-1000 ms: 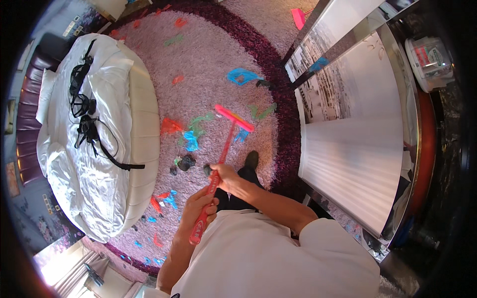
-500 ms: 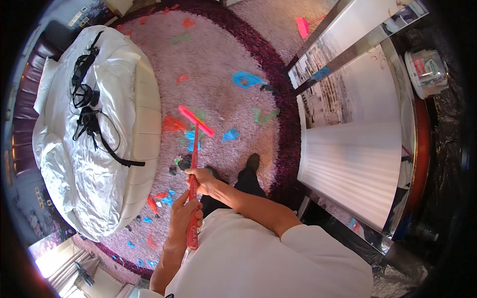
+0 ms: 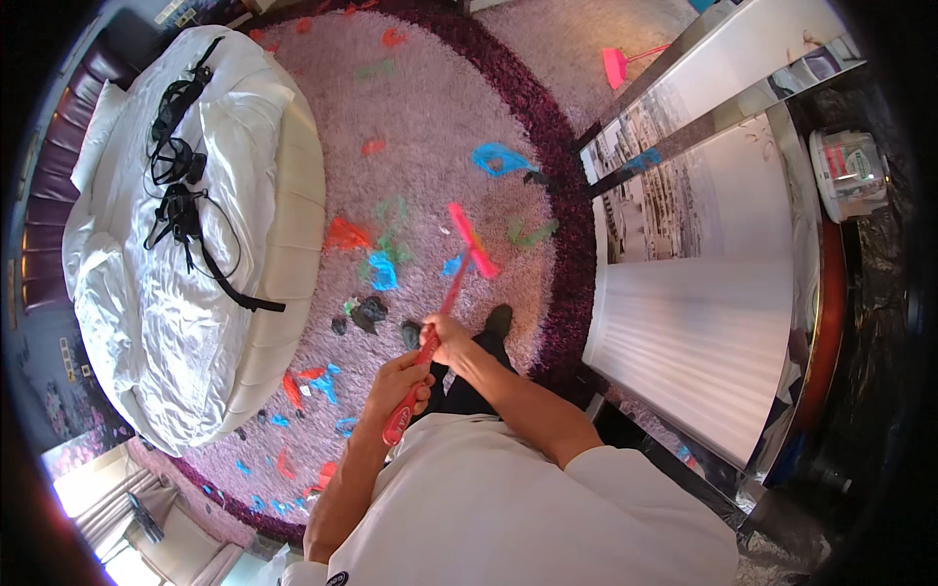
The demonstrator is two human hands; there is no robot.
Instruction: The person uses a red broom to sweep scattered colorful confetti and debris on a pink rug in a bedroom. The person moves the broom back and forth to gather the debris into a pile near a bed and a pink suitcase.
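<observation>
Both my hands grip a pink broom [image 3: 455, 264] by its long handle. My left hand [image 3: 399, 383] holds the lower red end of the handle, close to my chest. My right hand [image 3: 447, 337] grips higher up the handle. The pink broom head [image 3: 472, 240] rests on a shaggy mauve rug [image 3: 430, 107] among scattered scraps of paper: blue [image 3: 382, 272], orange [image 3: 346, 235], green [image 3: 530, 233] and dark ones [image 3: 369, 313]. My dark shoe [image 3: 498, 320] shows just beyond my right hand.
A round white bed [image 3: 186, 283] with black straps [image 3: 181, 186] on it fills the left. A pink dustpan [image 3: 618, 64] lies at the top right. A white lampshade [image 3: 699, 342] and mirrored furniture [image 3: 723, 88] stand at the right. A white tub [image 3: 848, 171] sits far right.
The broom head has swung to the right across the rug, past the orange and blue scraps. My hands have shifted slightly with the handle.
</observation>
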